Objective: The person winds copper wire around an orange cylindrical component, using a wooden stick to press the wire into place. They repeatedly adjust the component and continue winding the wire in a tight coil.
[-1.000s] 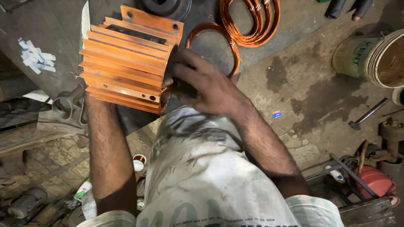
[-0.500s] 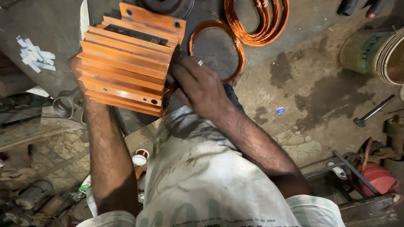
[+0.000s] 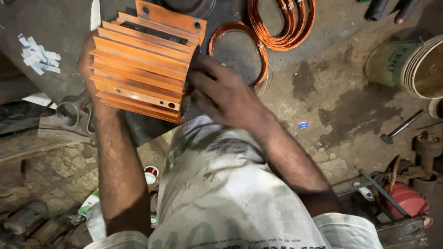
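Slightly leftward since a moment ago, the orange ribbed metal housing (image 3: pixel 144 62) sits above the lap. Left hand (image 3: pixel 87 64) clasps its far edge; right hand (image 3: pixel 221 94) presses fingers closed against its near side. Round grimy buckets (image 3: pixel 410 64) stand right, contents unclear. Coiled copper wire (image 3: pixel 281 23) lies on the stained concrete floor (image 3: pixel 323 115).

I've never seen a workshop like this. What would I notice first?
The big orange finned metal housing, held up near the top left by the left hand with the right hand at its right side. Next, the shiny copper wire coils on the floor above, and a hammer at the right.
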The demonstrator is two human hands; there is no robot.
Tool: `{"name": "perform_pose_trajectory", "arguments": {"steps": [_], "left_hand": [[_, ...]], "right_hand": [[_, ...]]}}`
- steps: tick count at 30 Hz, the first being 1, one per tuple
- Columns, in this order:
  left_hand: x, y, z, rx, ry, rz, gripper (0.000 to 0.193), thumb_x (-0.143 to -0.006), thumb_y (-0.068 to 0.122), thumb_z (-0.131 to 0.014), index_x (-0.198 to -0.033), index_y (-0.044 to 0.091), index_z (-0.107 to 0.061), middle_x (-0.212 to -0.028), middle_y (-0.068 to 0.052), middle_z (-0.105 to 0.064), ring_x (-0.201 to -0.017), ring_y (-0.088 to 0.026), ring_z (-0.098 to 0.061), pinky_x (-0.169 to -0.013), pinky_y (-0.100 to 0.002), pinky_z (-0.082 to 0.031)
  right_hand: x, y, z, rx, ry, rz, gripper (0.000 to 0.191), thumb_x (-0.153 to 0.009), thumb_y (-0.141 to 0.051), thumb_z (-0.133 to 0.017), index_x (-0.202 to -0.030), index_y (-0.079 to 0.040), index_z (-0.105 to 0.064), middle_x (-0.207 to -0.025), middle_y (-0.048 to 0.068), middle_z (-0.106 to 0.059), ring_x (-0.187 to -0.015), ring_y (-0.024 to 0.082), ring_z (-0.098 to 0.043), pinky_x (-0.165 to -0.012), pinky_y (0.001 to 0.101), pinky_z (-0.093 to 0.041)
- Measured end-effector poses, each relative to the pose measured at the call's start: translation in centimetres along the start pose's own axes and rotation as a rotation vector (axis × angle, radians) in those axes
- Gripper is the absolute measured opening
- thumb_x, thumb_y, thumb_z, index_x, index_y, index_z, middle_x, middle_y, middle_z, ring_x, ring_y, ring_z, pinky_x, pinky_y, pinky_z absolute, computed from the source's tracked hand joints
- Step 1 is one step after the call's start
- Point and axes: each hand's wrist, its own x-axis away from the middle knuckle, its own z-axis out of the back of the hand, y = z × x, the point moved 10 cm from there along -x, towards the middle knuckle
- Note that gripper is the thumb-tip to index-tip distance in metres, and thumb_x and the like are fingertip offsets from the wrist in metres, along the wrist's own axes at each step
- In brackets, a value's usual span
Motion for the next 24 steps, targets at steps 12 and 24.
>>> {"name": "perform_pose_trajectory", "arguments": {"steps": [12, 24], "left_hand": [[0.5, -2.3, -0.8, 0.139, -0.113, 0.139, 0.019, -0.114, 0.014, -0.066, -0.126, -0.001, -0.066, -0.116, -0.002, -0.069, -0.099, -0.009, -0.063, -0.086, -0.027, -0.055], [-0.9, 1.2, 0.2, -0.027, -0.134, 0.164, 0.016, -0.114, 0.013, -0.071, -0.110, -0.003, -0.067, -0.104, 0.001, -0.069, -0.091, -0.005, -0.059, -0.077, -0.027, -0.052]], "right_hand": [[0.1, 1.4, -0.1, -0.031, -0.038, 0.037, 0.035, -0.088, -0.006, -0.086, -0.115, -0.004, -0.064, -0.127, 0.012, -0.055, -0.111, 0.030, -0.069, -0.090, 0.0380, -0.060], [0.3, 1.4, -1.5, 0.158, 0.082, 0.006, 0.042, -0.090, -0.011, -0.079, -0.127, -0.005, -0.061, -0.127, 0.015, -0.058, -0.101, 0.038, -0.068, -0.085, 0.0457, -0.058]]}}
